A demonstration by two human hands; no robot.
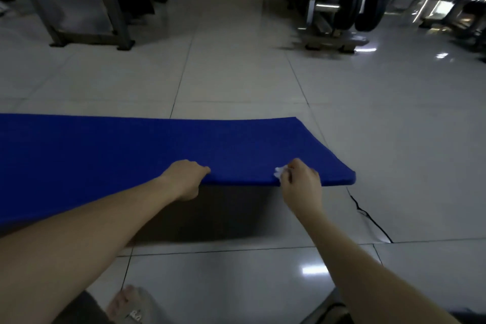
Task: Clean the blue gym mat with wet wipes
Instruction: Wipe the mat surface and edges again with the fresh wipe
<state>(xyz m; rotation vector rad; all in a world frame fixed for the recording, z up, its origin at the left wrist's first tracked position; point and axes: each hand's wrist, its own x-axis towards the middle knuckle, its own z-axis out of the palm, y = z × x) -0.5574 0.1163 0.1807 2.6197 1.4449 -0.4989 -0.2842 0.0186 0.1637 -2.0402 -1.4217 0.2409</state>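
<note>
**Mat lifted at its near edge, wipe in hand, most of the cleaning probably still to do**

The tiled floor [236, 73] fills most of the frame, with gym machines [342, 8] along the top. The blue mat [105, 155] runs from the left edge across the middle and ends right of centre. Its far side lies on the tiles. Its near edge is raised, with a dark shadow [210, 216] under it in the lower centre.

The top of the mat looks evenly blue. No wet streaks, dirt or wiped patches can be made out in this dim light, so how much has been cleaned cannot be told. Since the edge is lifted rather than being rubbed, this looks like a step of turning or shifting the mat, perhaps to reach its underside. Wiping would seem to follow once the mat is set down.

The left hand [184, 179], near the centre of the frame, grips the raised edge, with fingers curled over the top and the thumb below. The right hand [302, 181], just right of centre and near the mat's right corner, is closed too. Its fingers pinch a crumpled white wipe [278, 172] at the same edge. It seems to hold the mat up as well, though the wipe hides the contact
</note>
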